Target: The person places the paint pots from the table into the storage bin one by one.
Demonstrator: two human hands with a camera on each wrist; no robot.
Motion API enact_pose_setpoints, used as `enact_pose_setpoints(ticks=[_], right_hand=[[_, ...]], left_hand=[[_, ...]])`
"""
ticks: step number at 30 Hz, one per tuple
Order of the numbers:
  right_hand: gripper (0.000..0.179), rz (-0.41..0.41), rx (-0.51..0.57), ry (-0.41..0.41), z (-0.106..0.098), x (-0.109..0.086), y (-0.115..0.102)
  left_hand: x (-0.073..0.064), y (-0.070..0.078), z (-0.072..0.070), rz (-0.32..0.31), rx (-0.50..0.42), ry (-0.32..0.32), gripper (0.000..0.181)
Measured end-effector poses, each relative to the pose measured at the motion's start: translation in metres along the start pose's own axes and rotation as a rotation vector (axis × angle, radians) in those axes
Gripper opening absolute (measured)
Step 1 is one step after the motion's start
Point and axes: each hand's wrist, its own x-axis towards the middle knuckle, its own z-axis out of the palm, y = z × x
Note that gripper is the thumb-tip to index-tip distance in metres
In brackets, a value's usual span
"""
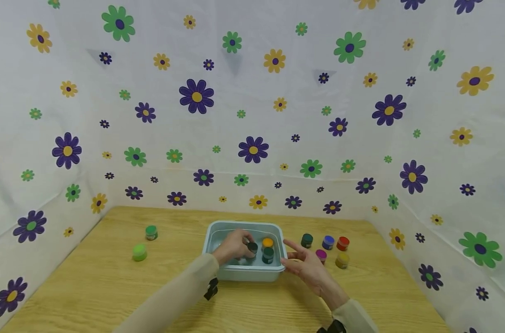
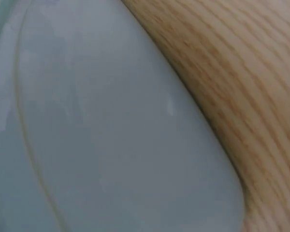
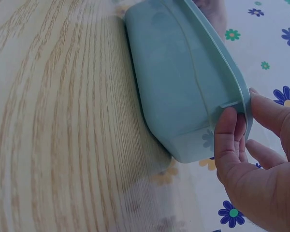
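Observation:
A light blue plastic bin (image 1: pixel 248 276) sits on the wooden table. My left hand (image 1: pixel 235 245) reaches down inside it and grips a small dark-lidded paint jar (image 1: pixel 252 249). Beside that jar, in the bin's right half, stand an orange-lidded jar (image 1: pixel 267 242) and a dark green jar (image 1: pixel 267 255). At the bin's right end is my right hand (image 1: pixel 308 269), its thumb and fingers on either side of the rim (image 3: pixel 241 87), pinching it near the corner. The left wrist view shows only the bin's outer wall (image 2: pixel 125 125) and wood grain, with the left hand out of sight.
Left of the bin stand a green jar (image 1: pixel 151 232) and a lime jar (image 1: pixel 139 252). On the right are a dark green jar (image 1: pixel 306 240), blue jar (image 1: pixel 328 242), red jar (image 1: pixel 342 243), magenta jar (image 1: pixel 321 256) and yellow jar (image 1: pixel 342 260). A flowered sheet (image 1: pixel 219 129) surrounds the table.

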Motion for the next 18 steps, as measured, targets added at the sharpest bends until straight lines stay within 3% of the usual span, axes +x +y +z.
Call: enact_pose_setpoints(ticks=[12, 18], right_hand=[[0.069, 0.001, -0.002, -0.004, 0.0005, -0.0004, -0.0002], [0.068, 0.009, -0.008, 0.005, 0.0007, -0.0021, -0.0017]], left_hand=[[0.0007, 0.0013, 0.0022, -0.106, -0.048, -0.015, 0.038], [0.0023, -0.0008, 0.004, -0.094, -0.021, -0.013, 0.037]])
